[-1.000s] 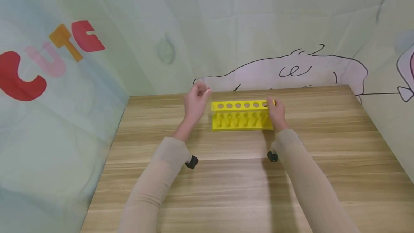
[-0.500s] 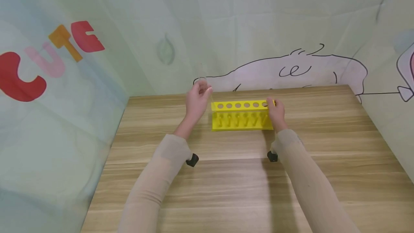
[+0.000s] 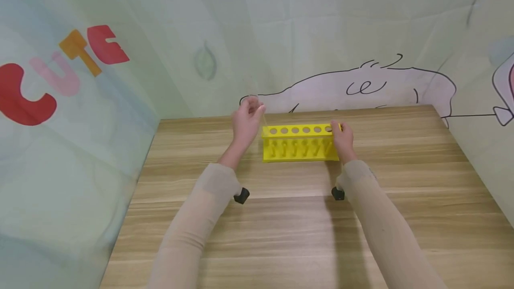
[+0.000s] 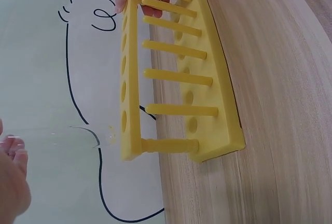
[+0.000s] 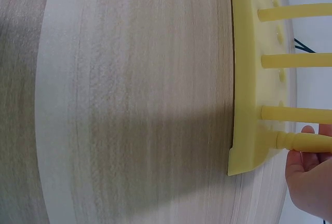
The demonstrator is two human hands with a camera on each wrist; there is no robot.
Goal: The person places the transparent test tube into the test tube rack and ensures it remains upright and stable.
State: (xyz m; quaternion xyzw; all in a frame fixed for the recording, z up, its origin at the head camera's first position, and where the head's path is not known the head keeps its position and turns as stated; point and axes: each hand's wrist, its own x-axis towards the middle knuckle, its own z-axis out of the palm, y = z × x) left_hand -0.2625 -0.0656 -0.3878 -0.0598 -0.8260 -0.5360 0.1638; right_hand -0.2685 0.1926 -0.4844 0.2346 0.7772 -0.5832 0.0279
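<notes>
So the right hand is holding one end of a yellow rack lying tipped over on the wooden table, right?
Not quite: the yellow rack isn't tipped over. The head view shows it standing upright on the wooden table. The right hand does hold one end.

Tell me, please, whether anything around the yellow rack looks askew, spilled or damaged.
Nothing stands out. The rack stands upright on the table, its end held by the right hand; no spill or breakage shows. The clear tube in the left hand is too faint to check for cracks.
</notes>
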